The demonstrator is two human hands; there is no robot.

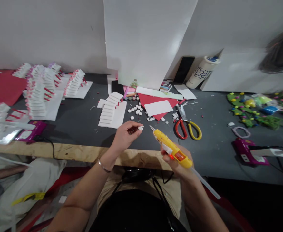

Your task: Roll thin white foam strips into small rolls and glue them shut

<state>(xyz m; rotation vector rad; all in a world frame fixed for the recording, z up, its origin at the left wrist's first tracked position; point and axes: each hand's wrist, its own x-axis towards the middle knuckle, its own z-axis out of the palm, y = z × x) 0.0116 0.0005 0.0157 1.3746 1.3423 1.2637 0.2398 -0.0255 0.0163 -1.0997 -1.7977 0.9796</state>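
Observation:
Over the table's front edge, my left hand (125, 137) pinches a small white piece (140, 128) between thumb and fingertips. My right hand (177, 161) is wrapped round a yellow glue gun (171, 148), whose metal tip points at the white piece, a short gap away. A clear glue stick (205, 183) sticks out of the gun's rear. Beyond my left hand, a white stepped model (109, 109) stands on a white card base (119, 116). Several small white round pieces (138, 111) lie to its right.
Red-and-yellow-handled scissors (185, 122) lie right of a red sheet (159, 115) and white card (159, 108). Several finished-looking stepped models (36, 100) stand at left. A cup (201, 72) and phone (184, 70) lean at the back. Purple power blocks (248, 153) and green decorations (249, 111) are at right.

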